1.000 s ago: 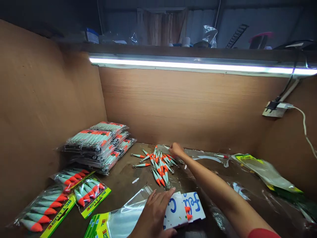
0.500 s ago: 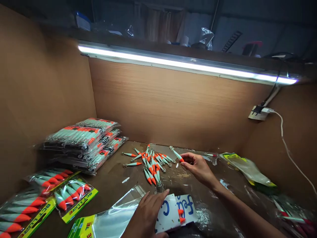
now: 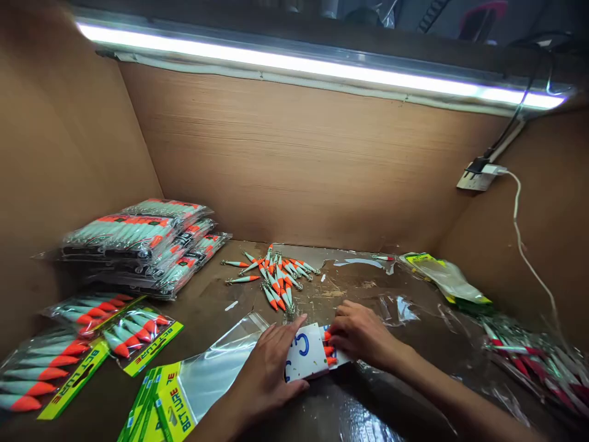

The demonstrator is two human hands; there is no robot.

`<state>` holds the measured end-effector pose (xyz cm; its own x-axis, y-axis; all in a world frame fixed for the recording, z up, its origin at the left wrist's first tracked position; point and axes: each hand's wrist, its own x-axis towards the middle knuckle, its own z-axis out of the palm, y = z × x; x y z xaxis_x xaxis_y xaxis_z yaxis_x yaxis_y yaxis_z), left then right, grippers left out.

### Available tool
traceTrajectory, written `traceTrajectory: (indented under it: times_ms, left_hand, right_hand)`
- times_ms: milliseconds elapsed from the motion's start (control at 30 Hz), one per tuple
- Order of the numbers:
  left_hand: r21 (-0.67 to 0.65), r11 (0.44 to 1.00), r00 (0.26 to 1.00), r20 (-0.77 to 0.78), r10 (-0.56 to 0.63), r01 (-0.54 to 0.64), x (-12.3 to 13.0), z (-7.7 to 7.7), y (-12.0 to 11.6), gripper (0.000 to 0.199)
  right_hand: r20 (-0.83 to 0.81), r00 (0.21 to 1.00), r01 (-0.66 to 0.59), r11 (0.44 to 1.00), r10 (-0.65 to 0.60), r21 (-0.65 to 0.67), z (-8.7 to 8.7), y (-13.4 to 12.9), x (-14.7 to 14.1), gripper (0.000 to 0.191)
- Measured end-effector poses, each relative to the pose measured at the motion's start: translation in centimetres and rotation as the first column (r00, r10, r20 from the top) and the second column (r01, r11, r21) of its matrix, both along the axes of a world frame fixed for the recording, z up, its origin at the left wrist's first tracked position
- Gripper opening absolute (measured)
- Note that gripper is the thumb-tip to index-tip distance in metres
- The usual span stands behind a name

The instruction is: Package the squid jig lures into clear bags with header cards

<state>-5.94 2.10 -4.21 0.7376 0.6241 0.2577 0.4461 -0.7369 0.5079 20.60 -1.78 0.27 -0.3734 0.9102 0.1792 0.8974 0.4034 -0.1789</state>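
Observation:
A white card holder [image 3: 306,355] with blue lettering lies on the table, and my left hand [image 3: 269,362] grips its left side between thumb and fingers. Orange ends of several fishing lures [image 3: 329,351] stick out of its right side. There my right hand [image 3: 363,334] is closed, its fingertips pressed at the topmost orange lure end; the rest of that lure is hidden. Just beyond the hands is a loose pile of pale green and orange lures [image 3: 277,279] with metal hooks. Flat clear bags with yellow-green headers [image 3: 175,408] lie partly beneath my left forearm.
Filled packs of lures [image 3: 133,236] are stacked at the back left. Nearer stand header-bagged lures [image 3: 41,374]. On the right lie more bags [image 3: 444,276] and a heap of red-and-pale lures [image 3: 529,362]. A white cable [image 3: 519,233] hangs from the wall socket [image 3: 476,175].
My right hand has carried a lure from beside the pile down to the right side of the card holder. My left hand stays on the holder. The view has tilted down.

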Motion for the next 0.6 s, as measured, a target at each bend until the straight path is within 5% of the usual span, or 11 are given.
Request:
traceTrajectory:
  times_ms: [133, 233, 300, 400, 600]
  left_hand:
    - [-0.008, 1.000, 1.000, -0.022, 0.003, -0.003, -0.1, 0.4, -0.2, 0.112]
    - [-0.029, 0.999, 0.999, -0.036, 0.020, -0.021, -0.2, 0.3, 0.0, 0.113]
    - [-0.032, 0.999, 0.999, -0.034, 0.026, -0.027, -0.3, 0.2, 0.1, 0.114]
    - [-0.029, 1.000, 0.999, -0.035, 0.002, -0.003, -0.3, 0.1, 0.1, 0.115]
    - [-0.052, 0.999, 0.997, -0.078, -0.009, 0.005, -0.3, 0.4, -0.1, 0.116]
  right_hand:
    - [-0.030, 0.972, -0.232, 0.972, 0.231, -0.041, 0.3, 1.6, -1.2, 0.018]
    - [-0.211, 0.901, -0.427, 0.865, 0.380, -0.263, 1.9, 4.2, 0.3, 0.014]
    - [-0.266, 0.935, -0.322, 0.879, 0.236, -0.350, 3.1, 7.2, 1.2, 0.020]
    - [-0.134, 0.983, 0.089, 0.958, -0.130, -0.274, 3.9, 13.1, 1.2, 0.021]
    - [-0.077, 0.939, 0.317, 0.931, -0.335, -0.182, 1.7, 21.0, -2.1, 0.029]
